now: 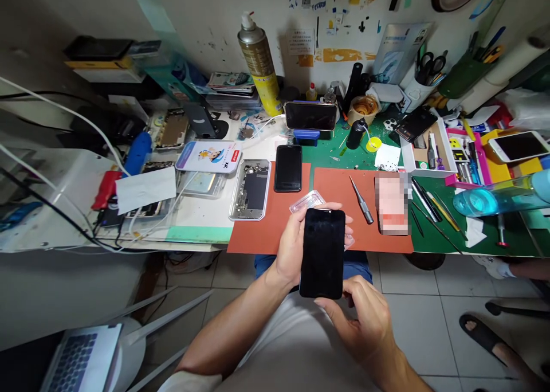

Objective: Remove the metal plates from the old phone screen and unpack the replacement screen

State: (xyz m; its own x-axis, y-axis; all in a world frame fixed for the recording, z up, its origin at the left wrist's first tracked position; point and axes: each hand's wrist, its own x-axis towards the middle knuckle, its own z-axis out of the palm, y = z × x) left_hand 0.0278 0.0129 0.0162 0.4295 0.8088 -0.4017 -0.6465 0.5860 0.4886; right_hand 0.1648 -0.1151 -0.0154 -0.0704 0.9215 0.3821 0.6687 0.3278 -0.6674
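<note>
A black-screened smartphone [323, 254] is held upright in front of my body, just off the mat's front edge. My left hand [290, 249] wraps around it from the left and behind, its fingertips showing past the right side. At the lower right corner, my right hand [365, 314] has its thumb by the bottom edge and curled fingers against the side; some fingers are hidden. Behind the phone, a clear plastic piece [307, 202] lies on the orange mat [253, 237]. Another dark phone [288, 168] lies beyond, beside an opened phone housing [250, 190] with bare internals.
To the right lie a pointed tool [361, 201], a blurred-out phone [392, 204], several tweezers and a blue bottle [494, 200]. A propped phone [310, 117] and a spray can [262, 59] stand at the back. Cables [64, 206] cross the left; another person's foot [483, 334] is lower right.
</note>
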